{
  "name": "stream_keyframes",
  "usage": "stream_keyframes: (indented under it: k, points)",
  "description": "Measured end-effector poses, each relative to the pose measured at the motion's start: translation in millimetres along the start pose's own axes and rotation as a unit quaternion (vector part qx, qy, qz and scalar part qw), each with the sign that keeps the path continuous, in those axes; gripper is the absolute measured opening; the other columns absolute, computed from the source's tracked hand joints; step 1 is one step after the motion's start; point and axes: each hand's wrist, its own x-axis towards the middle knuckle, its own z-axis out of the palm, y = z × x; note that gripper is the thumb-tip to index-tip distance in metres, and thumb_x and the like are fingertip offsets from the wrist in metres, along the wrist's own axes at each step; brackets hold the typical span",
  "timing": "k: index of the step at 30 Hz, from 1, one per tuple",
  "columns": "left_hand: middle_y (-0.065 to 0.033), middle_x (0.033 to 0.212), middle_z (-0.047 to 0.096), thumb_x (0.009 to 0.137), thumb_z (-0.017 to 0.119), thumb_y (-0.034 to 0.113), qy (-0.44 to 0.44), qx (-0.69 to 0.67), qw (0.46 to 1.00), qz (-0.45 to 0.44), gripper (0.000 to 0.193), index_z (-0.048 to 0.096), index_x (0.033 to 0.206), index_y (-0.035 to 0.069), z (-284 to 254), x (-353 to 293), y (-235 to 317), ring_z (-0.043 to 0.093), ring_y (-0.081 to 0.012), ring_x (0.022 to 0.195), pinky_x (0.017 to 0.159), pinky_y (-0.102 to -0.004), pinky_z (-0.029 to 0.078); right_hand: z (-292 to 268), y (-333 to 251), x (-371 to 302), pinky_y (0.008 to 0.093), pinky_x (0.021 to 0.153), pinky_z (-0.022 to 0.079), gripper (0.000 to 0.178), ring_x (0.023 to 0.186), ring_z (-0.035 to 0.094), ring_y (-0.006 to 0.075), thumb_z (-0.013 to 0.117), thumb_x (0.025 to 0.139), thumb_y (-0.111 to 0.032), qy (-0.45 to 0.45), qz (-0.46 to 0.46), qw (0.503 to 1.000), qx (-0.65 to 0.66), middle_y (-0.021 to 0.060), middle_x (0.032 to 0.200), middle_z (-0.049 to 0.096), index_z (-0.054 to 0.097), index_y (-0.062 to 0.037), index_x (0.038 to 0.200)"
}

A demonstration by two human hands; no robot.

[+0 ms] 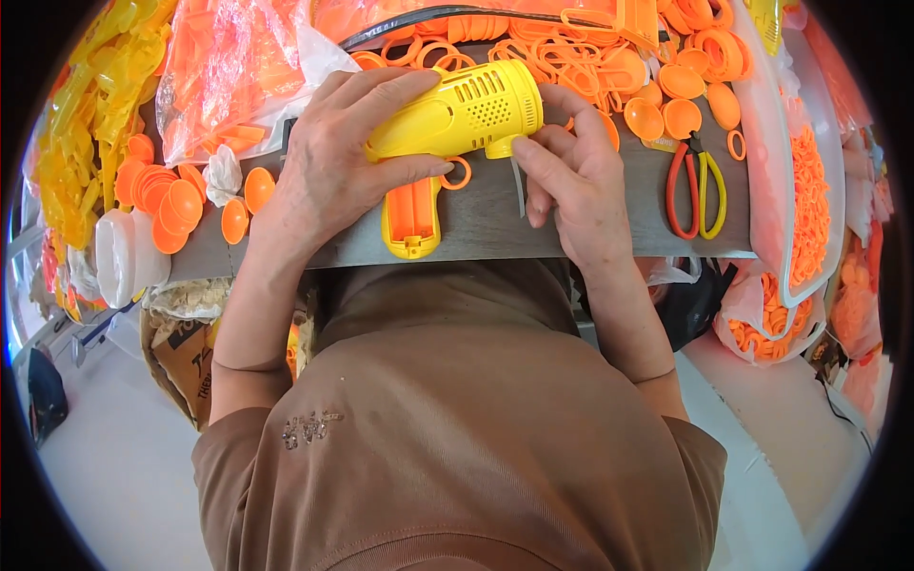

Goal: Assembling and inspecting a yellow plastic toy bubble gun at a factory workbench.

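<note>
A yellow plastic housing (481, 105), shaped like a toy hair dryer with slots and round vent holes, lies sideways over the table's near edge. My left hand (324, 157) is closed around its left end, fingers over the top and thumb below. Its yellow handle (411, 224), orange inside, points toward me. At the other end my right hand (586, 181) grips the housing, thumb and fingertips at a small round yellow stub (500, 147). A thin translucent strip (521, 186) hangs beside the right fingers. An orange ring (467, 177) lies just under the housing.
Red-and-yellow-handled pliers (700, 190) lie right. Orange round cups (171, 205) cluster left, near yellow parts (76, 143). Orange rings and loops (571, 57) pile at the back beside a bagged heap (228, 76). A translucent bin (809, 205) of small orange pieces stands far right.
</note>
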Motion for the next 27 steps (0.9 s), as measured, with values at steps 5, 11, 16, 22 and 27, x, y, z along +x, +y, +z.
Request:
stream_keyframes:
  k: [5, 11, 16, 22, 27]
  points:
    - [-0.0108, 0.106, 0.059, 0.061, 0.08, 0.027, 0.017, -0.021, 0.999, 0.02, 0.06, 0.059, 0.113, 0.005, 1.9, -2.8, -5.9, 0.055, -0.0289, 0.092, 0.082, -0.0375, 0.046, 13.7, 3.1, 3.1, 0.0159, 0.036, 0.035, 0.06, 0.049, 0.046, 0.004, 0.061, 0.083, -0.005, 0.041, -0.01, 0.999, 0.02, 0.0126, 0.094, 0.06, 0.028, 0.0011, 0.133]
    - [-0.0111, 0.103, 0.058, 0.058, 0.082, 0.033, 0.027, -0.019, 0.999, 0.012, 0.073, 0.052, 0.119, 0.006, 4.8, -5.8, -12.8, 0.054, -0.0287, 0.093, 0.083, -0.038, 0.044, 21.3, 6.9, 6.1, 0.0174, 0.035, 0.034, 0.06, 0.046, 0.047, 0.0055, 0.063, 0.08, -0.003, 0.023, -0.022, 0.995, 0.094, 0.0142, 0.092, 0.061, 0.03, 0.0006, 0.131]
    - [-0.0106, 0.099, 0.057, 0.058, 0.082, 0.035, 0.058, -0.074, 0.996, -0.003, 0.081, 0.046, 0.124, 0.005, -0.7, -8.6, -5.2, 0.054, -0.0269, 0.092, 0.083, -0.0374, 0.044, 23.8, 0.8, -3.9, 0.0167, 0.035, 0.033, 0.062, 0.046, 0.046, 0.0045, 0.061, 0.079, 0.002, 0.032, -0.055, 0.994, 0.088, 0.0138, 0.094, 0.061, 0.029, 0.0, 0.132]
    - [-0.0105, 0.108, 0.058, 0.047, 0.087, 0.03, -0.017, -0.197, 0.979, -0.054, 0.097, 0.044, 0.129, 0.001, -41.7, -11.4, 17.3, 0.055, -0.02, 0.099, 0.088, -0.0314, 0.042, 18.6, -21.5, -35.6, 0.0203, 0.055, 0.047, 0.082, 0.078, 0.06, 0.0131, 0.062, 0.074, 0.012, -0.065, -0.138, 0.984, 0.091, 0.0165, 0.114, 0.055, 0.016, -0.0015, 0.14]
    - [-0.0078, 0.09, 0.065, 0.048, 0.083, 0.021, -0.143, -0.329, 0.928, -0.1, 0.069, 0.056, 0.107, -0.001, -47.5, -15.0, 26.6, 0.063, -0.0169, 0.081, 0.074, -0.028, 0.049, 14.0, -24.4, -46.0, 0.0348, 0.085, 0.049, 0.085, 0.103, 0.058, 0.0254, 0.065, 0.075, 0.009, -0.125, -0.255, 0.959, -0.013, 0.0173, 0.116, 0.053, 0.014, -0.0018, 0.141]
